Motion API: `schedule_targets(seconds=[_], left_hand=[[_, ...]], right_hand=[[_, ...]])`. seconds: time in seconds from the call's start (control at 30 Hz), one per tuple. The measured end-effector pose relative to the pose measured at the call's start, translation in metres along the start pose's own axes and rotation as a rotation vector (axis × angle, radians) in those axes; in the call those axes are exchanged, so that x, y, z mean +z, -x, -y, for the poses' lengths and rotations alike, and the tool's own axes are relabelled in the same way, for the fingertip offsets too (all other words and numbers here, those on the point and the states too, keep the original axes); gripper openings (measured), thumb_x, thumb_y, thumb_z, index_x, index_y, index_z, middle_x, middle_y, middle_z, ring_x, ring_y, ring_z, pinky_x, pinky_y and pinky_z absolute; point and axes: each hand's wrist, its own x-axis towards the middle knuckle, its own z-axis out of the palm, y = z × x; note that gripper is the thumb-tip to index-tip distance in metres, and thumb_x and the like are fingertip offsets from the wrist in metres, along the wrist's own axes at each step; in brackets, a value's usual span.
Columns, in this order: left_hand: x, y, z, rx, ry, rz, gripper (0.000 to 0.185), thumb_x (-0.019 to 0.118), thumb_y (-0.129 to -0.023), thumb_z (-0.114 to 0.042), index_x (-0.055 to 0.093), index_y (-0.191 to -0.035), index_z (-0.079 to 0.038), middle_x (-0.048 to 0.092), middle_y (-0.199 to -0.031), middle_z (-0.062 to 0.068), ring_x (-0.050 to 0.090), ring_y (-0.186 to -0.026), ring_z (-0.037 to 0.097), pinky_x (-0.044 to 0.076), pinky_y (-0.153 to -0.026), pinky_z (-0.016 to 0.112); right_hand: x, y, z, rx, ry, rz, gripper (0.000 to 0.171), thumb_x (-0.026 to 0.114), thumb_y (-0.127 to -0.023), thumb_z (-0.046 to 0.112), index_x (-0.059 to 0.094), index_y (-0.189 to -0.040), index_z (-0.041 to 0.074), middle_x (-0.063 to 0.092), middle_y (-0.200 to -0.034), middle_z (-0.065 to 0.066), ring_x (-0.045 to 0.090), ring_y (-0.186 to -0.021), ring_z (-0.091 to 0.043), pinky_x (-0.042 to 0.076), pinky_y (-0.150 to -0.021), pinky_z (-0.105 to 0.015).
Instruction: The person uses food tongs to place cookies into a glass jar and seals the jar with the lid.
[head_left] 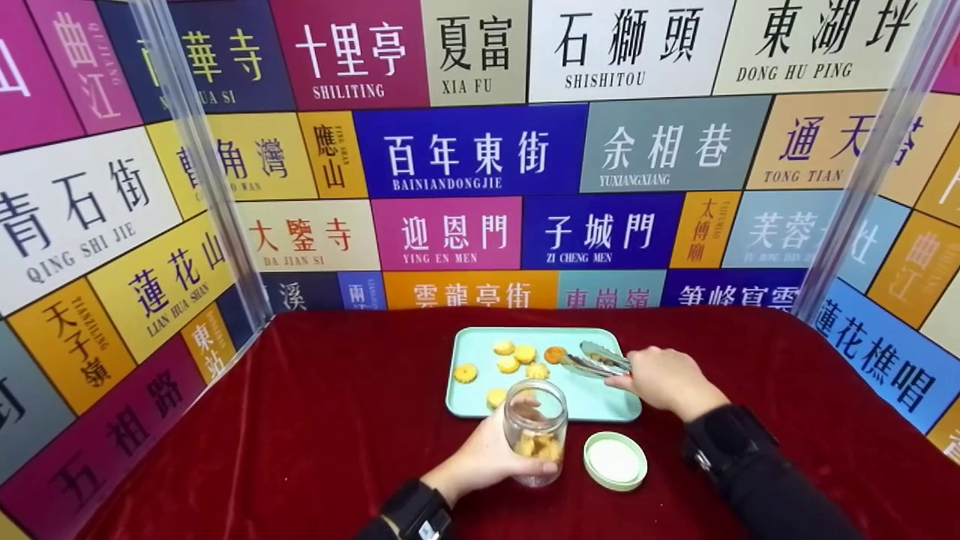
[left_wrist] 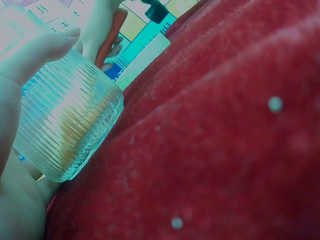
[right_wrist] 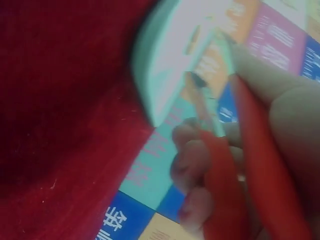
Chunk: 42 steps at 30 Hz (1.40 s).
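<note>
Right hand point(head_left: 667, 381) squeezes tongs point(head_left: 596, 360) on a cookie point(head_left: 555, 354) mid-frame; left hand point(head_left: 487, 457) wraps the jar point(head_left: 535, 431). Loosen that pinch and the cookie could drop onto the tray point(head_left: 607, 401).

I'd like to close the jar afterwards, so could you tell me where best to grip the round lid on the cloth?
Grip the lid across its rim from above: it lies flat, inside up, right of the jar, with open cloth around it.

Red velvet tablecloth point(head_left: 315, 420), colourful street-name sign walls point(head_left: 480, 150)
</note>
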Motion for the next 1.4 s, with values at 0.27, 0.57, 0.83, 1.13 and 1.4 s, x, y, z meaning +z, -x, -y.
schedule_targets(seconds=[0.27,0.57,0.83,1.13,1.4], left_hand=[[0.000,-0.001,0.001,-0.009,-0.007,0.006,0.089,0.097,-0.076,-0.021,0.049,-0.148,-0.006,0.067,-0.131,0.000,0.067,-0.119,0.014,0.051,-0.107,0.032],[0.000,0.001,-0.003,-0.011,0.012,0.000,0.085,0.096,-0.076,-0.015,0.049,-0.146,0.000,0.067,-0.130,0.002,0.067,-0.117,0.013,0.051,-0.106,0.030],[0.000,0.002,-0.005,-0.011,0.019,-0.002,0.083,0.096,-0.076,-0.013,0.050,-0.144,-0.004,0.067,-0.129,0.002,0.067,-0.116,0.012,0.053,-0.105,0.030],[0.000,0.001,-0.004,-0.010,0.018,-0.003,0.083,0.096,-0.076,-0.013,0.050,-0.145,-0.005,0.068,-0.130,0.002,0.067,-0.117,0.012,0.052,-0.105,0.030],[-0.001,0.001,-0.001,-0.011,0.006,0.000,0.086,0.097,-0.076,-0.018,0.049,-0.146,-0.004,0.067,-0.130,0.001,0.067,-0.117,0.013,0.052,-0.105,0.031]], right_hand=[[0.010,-0.026,0.005,-0.009,0.066,0.021,0.054,0.070,-0.099,0.055,0.072,-0.094,0.001,0.072,-0.091,-0.019,0.070,-0.081,-0.038,0.060,-0.073,-0.055],[0.020,-0.039,0.011,-0.002,0.059,0.026,0.058,0.070,-0.099,0.055,0.072,-0.108,-0.002,0.071,-0.101,-0.025,0.070,-0.087,-0.041,0.061,-0.077,-0.056],[0.019,-0.039,0.021,0.001,0.037,0.025,0.054,0.072,-0.099,0.049,0.071,-0.113,-0.003,0.072,-0.108,-0.029,0.071,-0.095,-0.043,0.060,-0.078,-0.057],[0.017,-0.032,0.026,-0.006,0.078,0.013,0.053,0.070,-0.101,0.047,0.071,-0.116,-0.003,0.071,-0.104,-0.026,0.071,-0.090,-0.042,0.061,-0.076,-0.055],[0.018,-0.029,0.021,0.016,0.071,-0.005,0.053,0.068,-0.103,0.049,0.070,-0.113,-0.003,0.070,-0.099,-0.023,0.070,-0.087,-0.040,0.060,-0.075,-0.055]])
